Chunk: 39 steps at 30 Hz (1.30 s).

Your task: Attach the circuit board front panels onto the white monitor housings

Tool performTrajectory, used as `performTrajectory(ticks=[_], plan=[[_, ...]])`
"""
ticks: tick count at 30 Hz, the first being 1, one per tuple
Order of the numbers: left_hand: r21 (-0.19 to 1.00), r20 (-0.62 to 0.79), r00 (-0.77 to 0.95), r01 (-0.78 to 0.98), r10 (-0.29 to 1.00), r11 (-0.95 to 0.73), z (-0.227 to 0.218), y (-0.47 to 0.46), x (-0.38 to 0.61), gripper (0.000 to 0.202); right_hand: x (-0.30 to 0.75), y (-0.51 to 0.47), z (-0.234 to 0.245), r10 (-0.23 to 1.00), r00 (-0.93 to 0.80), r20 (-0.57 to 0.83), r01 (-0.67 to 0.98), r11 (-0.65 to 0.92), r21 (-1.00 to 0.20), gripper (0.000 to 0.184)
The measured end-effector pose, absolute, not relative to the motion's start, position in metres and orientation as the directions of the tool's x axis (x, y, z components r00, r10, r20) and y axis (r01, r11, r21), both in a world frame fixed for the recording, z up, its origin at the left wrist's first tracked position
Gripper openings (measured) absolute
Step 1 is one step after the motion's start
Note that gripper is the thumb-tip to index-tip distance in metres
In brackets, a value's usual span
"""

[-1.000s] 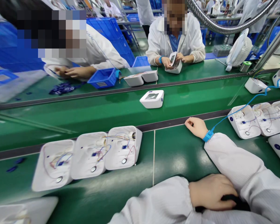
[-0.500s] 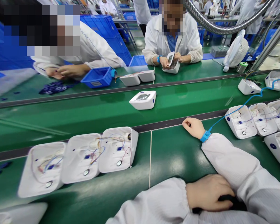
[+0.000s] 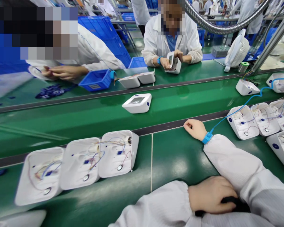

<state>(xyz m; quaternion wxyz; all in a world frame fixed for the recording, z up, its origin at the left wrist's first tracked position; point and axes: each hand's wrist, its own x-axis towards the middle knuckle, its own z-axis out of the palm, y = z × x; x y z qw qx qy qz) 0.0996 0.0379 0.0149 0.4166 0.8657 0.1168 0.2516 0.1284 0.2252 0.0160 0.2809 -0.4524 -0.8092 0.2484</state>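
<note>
Step in hand: seemingly waiting. Your bare right hand (image 3: 196, 130) is resting at the green-topped desk's (image 3: 177, 151) far edge, fingers curling together, nothing showing inside. From it: left hand (image 3: 213, 194), five-thirty, grip untellable; open white plastic wired housings (image 3: 272, 126), three o'clock; matching row (image 3: 72, 167), eight-thirty. Reaching is presumably calling for uncrossing.

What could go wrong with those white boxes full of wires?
The blue cord from the wrist strap at the right hand appears to cross the edge of an open white casing; a quick pull might drag it. Also, the three open casings on the left have exposed wires, so a bump could tug one.
</note>
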Motion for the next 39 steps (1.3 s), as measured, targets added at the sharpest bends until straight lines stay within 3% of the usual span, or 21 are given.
performTrajectory(ticks=[39], plan=[[0.821, 0.258, 0.860, 0.045, 0.440, -0.570, 0.025, 0.039, 0.095, 0.020, 0.127, 0.222, 0.025, 0.882, -0.430, 0.193, 0.622, 0.445, -0.645, 0.013]])
